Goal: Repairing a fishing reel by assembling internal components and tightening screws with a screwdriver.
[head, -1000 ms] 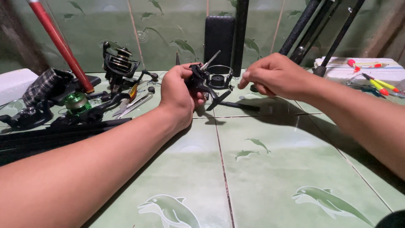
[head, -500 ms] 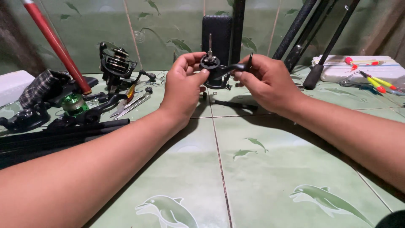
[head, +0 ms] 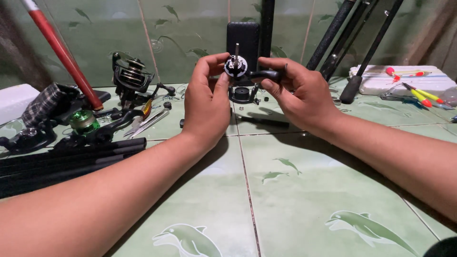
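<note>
Left hand fingers curled narrow, thumb & tips pinching black reel body w/ shaft up, right hand gripping its handle end, held above green tile floor, spinning reel at left

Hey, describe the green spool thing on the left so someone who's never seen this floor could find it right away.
Start at the red rod leaning against the green tiled wall on the left and follow it down to the floor. Just below its lower end, among the black reel parts, sits the green spool. It is the only shiny green metal piece there; everything around it is black or grey.
</note>
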